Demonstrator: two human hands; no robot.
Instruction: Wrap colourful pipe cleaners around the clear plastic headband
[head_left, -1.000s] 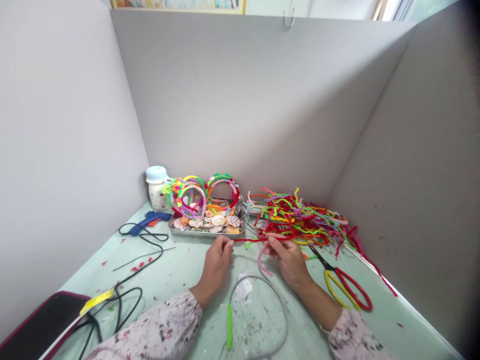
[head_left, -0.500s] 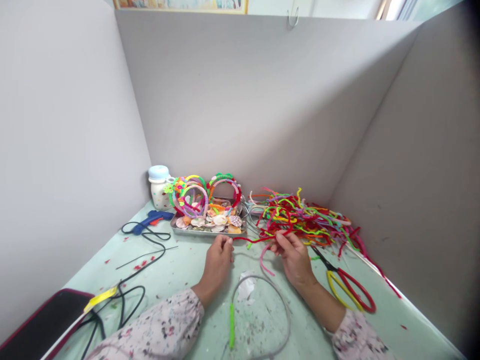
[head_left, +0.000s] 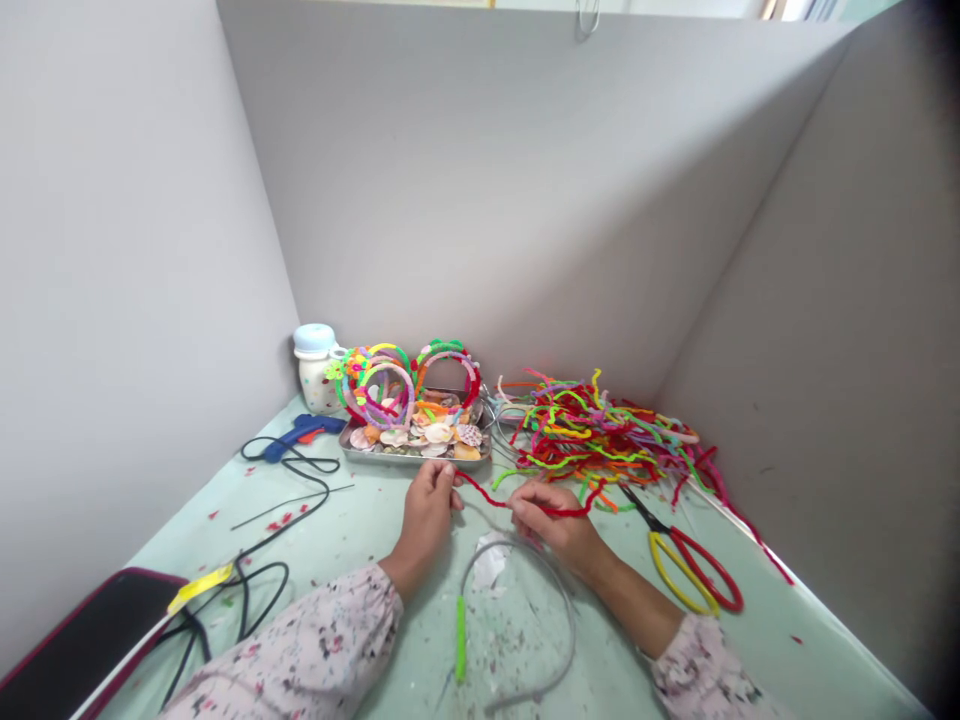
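Note:
A red pipe cleaner (head_left: 482,490) stretches, slightly bent, between my two hands above the table. My left hand (head_left: 429,502) pinches its left end. My right hand (head_left: 553,518) is closed on it further along, and its other end sticks out to the right past the knuckles. Below the hands lies a grey headband (head_left: 568,612) with bright green wrapping (head_left: 460,638) around its left leg. A crumpled scrap of white paper (head_left: 491,562) sits inside its curve. Part of a pink pipe cleaner is mostly hidden under my right hand.
Beyond my hands stands a metal tray (head_left: 405,458) of shells with decorated headbands (head_left: 390,392) on top. A pile of colourful pipe cleaners (head_left: 600,430) is right of it, with scissors (head_left: 679,555) nearby. A blue glue gun (head_left: 289,438), its cord, a jar (head_left: 316,375) and a black-topped object (head_left: 90,640) lie left.
My right hand has moved left and a little down along the red pipe cleaner, closer to my left hand. The pipe cleaner's right end now shows clear of the pile.

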